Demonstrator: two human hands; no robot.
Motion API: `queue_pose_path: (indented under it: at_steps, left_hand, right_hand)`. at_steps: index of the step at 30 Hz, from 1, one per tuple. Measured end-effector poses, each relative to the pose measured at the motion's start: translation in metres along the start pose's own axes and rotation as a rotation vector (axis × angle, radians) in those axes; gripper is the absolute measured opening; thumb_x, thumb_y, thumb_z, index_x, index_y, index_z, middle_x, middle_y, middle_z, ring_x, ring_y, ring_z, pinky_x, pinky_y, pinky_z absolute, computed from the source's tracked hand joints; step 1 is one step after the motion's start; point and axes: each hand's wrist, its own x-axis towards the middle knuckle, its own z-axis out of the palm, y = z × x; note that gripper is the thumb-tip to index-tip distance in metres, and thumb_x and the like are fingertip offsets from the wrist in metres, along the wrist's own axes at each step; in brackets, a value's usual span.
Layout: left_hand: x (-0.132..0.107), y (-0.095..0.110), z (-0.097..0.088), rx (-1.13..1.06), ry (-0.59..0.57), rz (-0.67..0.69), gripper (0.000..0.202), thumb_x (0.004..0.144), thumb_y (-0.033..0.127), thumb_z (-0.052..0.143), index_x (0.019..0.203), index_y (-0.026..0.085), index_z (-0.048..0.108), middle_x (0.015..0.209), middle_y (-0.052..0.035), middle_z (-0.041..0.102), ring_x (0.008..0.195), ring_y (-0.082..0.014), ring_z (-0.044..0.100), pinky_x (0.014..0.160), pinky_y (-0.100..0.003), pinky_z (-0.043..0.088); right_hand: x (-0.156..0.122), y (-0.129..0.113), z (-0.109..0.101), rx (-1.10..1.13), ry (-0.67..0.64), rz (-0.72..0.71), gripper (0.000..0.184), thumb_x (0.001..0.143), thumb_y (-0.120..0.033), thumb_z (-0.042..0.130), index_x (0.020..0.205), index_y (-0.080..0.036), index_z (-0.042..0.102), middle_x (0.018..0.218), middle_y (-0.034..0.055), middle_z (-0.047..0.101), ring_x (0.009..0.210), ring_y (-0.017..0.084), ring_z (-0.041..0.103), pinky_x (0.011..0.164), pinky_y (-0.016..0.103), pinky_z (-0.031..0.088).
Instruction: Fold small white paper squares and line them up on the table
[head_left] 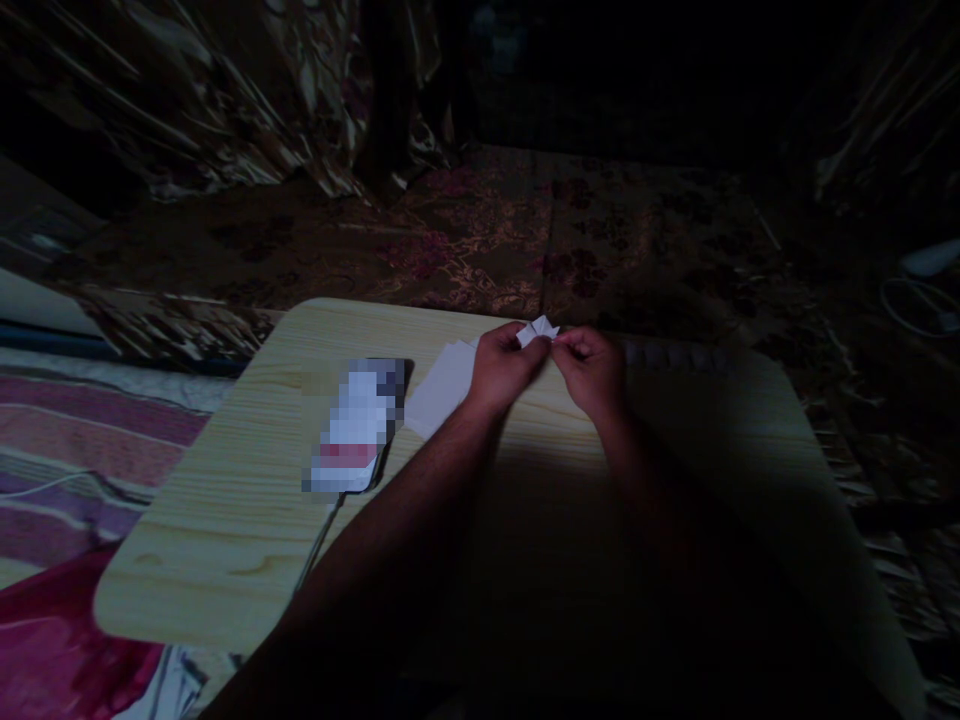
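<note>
Near the far edge of a pale wood-grain table (225, 470), a small piece of folded white paper (538, 328) is held up between both hands. My left hand (501, 365) is closed on its left side, thumb across the front. The fingertips of my right hand (592, 365) pinch its right corner. White paper sheets (441, 388) lie flat on the table just left of my left hand, partly hidden by it. Left of these sheets is a phone (360, 425) with its screen lit and blurred out.
A cable (319, 545) runs from the phone toward the near edge. A row of small dark round shapes (675, 357) lies at the far right edge. Beyond the table is a patterned cloth (480, 240). Striped bedding (97, 430) and a red bag (75, 640) are at the left.
</note>
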Motion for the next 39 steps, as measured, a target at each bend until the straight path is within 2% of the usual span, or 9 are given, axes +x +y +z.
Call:
queue_pose_path:
  at_steps: [7,12,20,26,34,39]
  left_hand:
    - [0.0011,-0.0023,-0.0039,0.045,-0.067,0.003,0.022,0.070,0.035,0.076,0.067,0.016,0.068,0.053,0.0028,0.055,0.047,-0.0077,0.040,0.046,-0.022,0.030]
    - [-0.0006,-0.0003,-0.0039,0.029,-0.101,0.004,0.018,0.068,0.031,0.078,0.067,0.015,0.069,0.057,0.0024,0.058,0.049,-0.0076,0.042,0.048,-0.021,0.033]
    - [-0.0002,0.0001,-0.0040,-0.006,-0.112,0.000,0.017,0.066,0.029,0.078,0.071,0.015,0.070,0.058,0.0028,0.058,0.050,-0.0077,0.043,0.049,-0.021,0.034]
    - [0.0002,0.0002,-0.0039,-0.030,-0.104,-0.025,0.018,0.065,0.030,0.078,0.067,0.015,0.069,0.053,0.0034,0.055,0.045,-0.0067,0.039,0.046,-0.022,0.029]
    - [0.0019,-0.0007,-0.0055,-0.048,-0.112,-0.050,0.014,0.067,0.028,0.074,0.065,0.016,0.068,0.048,0.0036,0.052,0.040,-0.0066,0.037,0.042,-0.023,0.022]
    - [0.0027,-0.0005,-0.0052,-0.123,-0.113,-0.049,0.014,0.067,0.026,0.074,0.063,0.016,0.066,0.048,0.0029,0.053,0.040,-0.0071,0.039,0.041,-0.024,0.024]
  right_hand:
    - [0.0012,-0.0012,0.0003,0.025,0.021,0.036,0.006,0.075,-0.027,0.067,0.075,-0.020,0.067,0.067,-0.0001,0.071,0.062,0.015,0.064,0.060,0.026,0.050]
    - [0.0017,0.0031,0.0000,0.040,0.013,0.044,0.007,0.076,-0.027,0.067,0.076,-0.020,0.069,0.066,-0.0009,0.069,0.060,0.014,0.062,0.058,0.025,0.048]
    - [0.0012,0.0022,0.0008,0.056,0.036,0.038,0.010,0.077,-0.030,0.069,0.075,-0.020,0.068,0.062,-0.0020,0.066,0.057,0.012,0.059,0.056,0.025,0.047]
    - [0.0016,0.0048,0.0006,0.082,0.029,0.027,0.009,0.077,-0.029,0.068,0.076,-0.021,0.070,0.066,-0.0013,0.070,0.059,0.013,0.062,0.060,0.026,0.050]
    - [-0.0026,-0.0037,0.0000,0.044,0.004,-0.076,0.005,0.079,-0.024,0.068,0.082,-0.022,0.071,0.067,-0.0013,0.071,0.059,0.014,0.064,0.057,0.026,0.050]
    - [-0.0057,-0.0040,-0.0004,0.046,-0.019,-0.174,0.006,0.082,-0.019,0.065,0.082,-0.023,0.070,0.072,-0.0004,0.072,0.065,0.015,0.068,0.062,0.028,0.052]
